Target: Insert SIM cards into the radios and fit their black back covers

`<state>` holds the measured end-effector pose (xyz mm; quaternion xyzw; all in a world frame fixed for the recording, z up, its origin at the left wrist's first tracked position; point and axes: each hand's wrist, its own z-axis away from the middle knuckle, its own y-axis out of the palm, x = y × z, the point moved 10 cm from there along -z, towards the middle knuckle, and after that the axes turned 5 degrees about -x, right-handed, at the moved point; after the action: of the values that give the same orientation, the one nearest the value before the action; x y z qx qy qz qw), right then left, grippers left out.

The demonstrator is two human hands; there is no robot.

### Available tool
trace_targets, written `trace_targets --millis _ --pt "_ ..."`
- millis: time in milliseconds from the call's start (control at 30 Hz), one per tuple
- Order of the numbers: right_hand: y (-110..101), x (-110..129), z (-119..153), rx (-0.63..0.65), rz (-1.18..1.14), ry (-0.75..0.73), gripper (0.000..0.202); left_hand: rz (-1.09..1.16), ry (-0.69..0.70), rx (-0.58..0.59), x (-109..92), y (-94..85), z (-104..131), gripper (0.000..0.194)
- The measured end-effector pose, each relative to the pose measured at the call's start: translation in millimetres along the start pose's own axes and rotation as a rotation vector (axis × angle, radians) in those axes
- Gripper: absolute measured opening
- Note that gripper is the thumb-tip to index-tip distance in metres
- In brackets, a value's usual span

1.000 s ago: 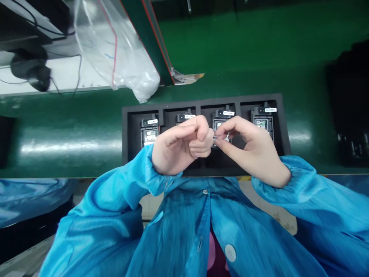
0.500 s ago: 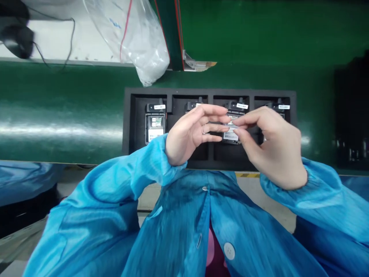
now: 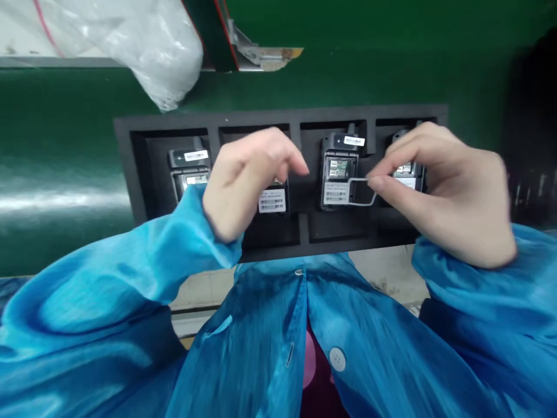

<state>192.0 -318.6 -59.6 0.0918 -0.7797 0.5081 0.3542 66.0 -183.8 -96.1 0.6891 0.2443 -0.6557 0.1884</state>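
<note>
My right hand pinches a thin, pale grey rectangular ring, which looks like a sealing gasket, between thumb and forefinger. The ring hangs over the right edge of a black handheld device with an exposed bay, white labels and a stubby top. My left hand hovers over a second device, hiding its upper part. Its forefinger stretches to the right, the other fingers are bent and partly hidden, and I see nothing in it. Behind my right hand, another such device is partly covered.
A black foam tray with compartments holds the devices on a green bench. At its left end sits one more device, partly behind my sleeve. A clear plastic bag and a metal bracket lie beyond the tray.
My hands have moved apart, the left going left and the right going right with the ring. The ring now shows clearly. The view has shifted, bringing the tray nearer.
</note>
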Motion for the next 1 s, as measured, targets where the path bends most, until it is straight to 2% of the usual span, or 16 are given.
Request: trace_targets --millis 100,167,267,433,600,833,1000 --pt "19 -27 -10 0.027 0.093 0.041 0.006 -0.443 0.377 0.243 -20 26.0 3 0.033" --pt "31 -41 -15 0.049 0.153 0.072 0.007 -0.685 0.569 0.346 -17 42.1 9 0.035" --pt "35 -51 -17 0.037 0.179 0.112 0.010 -0.935 0.740 0.412 -5 58.6 15 0.042" --pt "33 -47 -13 -0.004 0.161 0.110 0.015 -1.183 0.723 0.449 14 69.4 15 0.054" --pt "35 -47 -12 -0.033 0.165 0.087 0.011 -1.279 0.758 0.476 14 73.9 18 0.054" --pt "38 -50 -13 0.017 0.231 0.089 0.016 -1.283 0.792 0.489 11 75.5 20 0.060" --pt "39 -48 -11 0.008 0.235 0.048 0.015 -1.288 0.742 0.516 17 76.9 18 0.057"
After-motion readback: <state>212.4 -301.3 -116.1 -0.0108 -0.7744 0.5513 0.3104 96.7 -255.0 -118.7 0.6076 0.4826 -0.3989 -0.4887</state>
